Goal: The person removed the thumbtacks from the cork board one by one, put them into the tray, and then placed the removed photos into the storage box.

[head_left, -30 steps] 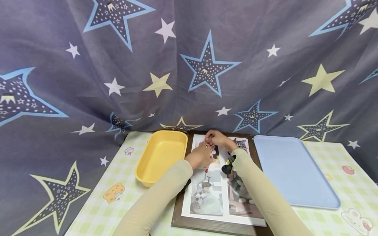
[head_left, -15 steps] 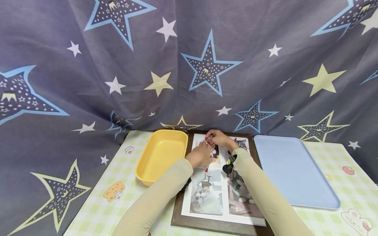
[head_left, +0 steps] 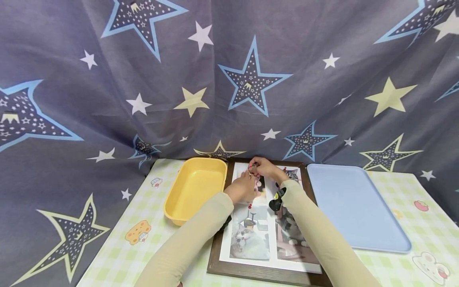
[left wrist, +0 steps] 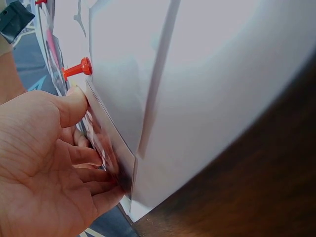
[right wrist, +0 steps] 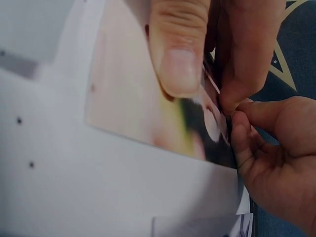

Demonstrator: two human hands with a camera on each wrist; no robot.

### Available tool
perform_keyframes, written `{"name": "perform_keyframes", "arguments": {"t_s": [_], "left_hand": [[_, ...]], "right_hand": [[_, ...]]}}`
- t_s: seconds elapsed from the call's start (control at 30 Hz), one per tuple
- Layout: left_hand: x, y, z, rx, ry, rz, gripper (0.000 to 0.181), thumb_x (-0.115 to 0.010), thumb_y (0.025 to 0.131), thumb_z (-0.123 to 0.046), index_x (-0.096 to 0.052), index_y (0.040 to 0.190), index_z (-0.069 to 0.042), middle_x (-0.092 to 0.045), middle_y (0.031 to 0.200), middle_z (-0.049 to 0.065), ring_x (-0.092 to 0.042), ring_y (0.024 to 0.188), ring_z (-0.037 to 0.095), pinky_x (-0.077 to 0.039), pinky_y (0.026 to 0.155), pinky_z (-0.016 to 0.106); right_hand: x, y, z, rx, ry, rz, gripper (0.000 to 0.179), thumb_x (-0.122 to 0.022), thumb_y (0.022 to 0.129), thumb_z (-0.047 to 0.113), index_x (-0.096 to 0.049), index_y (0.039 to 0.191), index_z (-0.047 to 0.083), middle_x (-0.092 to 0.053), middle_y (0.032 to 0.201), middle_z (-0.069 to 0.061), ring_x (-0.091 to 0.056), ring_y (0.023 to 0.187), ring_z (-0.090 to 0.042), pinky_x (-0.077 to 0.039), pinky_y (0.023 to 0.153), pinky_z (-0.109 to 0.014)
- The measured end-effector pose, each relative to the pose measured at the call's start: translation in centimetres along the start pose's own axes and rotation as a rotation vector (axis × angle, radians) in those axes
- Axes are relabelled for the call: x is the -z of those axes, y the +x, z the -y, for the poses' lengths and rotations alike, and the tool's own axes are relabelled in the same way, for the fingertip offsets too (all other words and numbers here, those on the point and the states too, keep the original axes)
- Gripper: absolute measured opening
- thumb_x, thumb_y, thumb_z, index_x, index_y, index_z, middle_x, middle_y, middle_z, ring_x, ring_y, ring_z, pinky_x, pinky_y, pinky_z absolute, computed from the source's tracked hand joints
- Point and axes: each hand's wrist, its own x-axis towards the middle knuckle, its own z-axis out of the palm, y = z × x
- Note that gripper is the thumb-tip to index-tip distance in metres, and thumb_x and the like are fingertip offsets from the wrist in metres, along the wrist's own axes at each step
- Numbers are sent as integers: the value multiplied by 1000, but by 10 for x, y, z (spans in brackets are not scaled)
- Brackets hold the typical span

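Observation:
A small cat photo lies at the top left of a white sheet on a brown-framed board. My left hand rests on it, the thumb flat on its surface and the other fingers at its far edge. My right hand is at the photo's top edge, thumb and finger pinching what looks like a red push pin, nearly hidden by the fingertips. Another red push pin stands in the board just below the photo, close to my left thumb.
Larger cat photos cover the lower part of the sheet. A yellow bin stands left of the board and a light blue tray lies to its right. Behind the checked tablecloth hangs a star-patterned curtain.

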Motion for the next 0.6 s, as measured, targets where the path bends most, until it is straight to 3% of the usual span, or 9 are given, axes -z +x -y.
{"name": "perform_keyframes", "arguments": {"t_s": [0.6], "left_hand": [[-2, -2, 1, -18, 27, -31, 79, -51, 105, -47, -23, 161, 0, -15, 168, 26, -21, 157, 32, -37, 121, 36]], "right_hand": [[1, -1, 0, 5, -20, -2, 15, -52, 103, 0, -54, 115, -10, -59, 89, -9, -54, 72, -14, -49, 65, -24]]}}
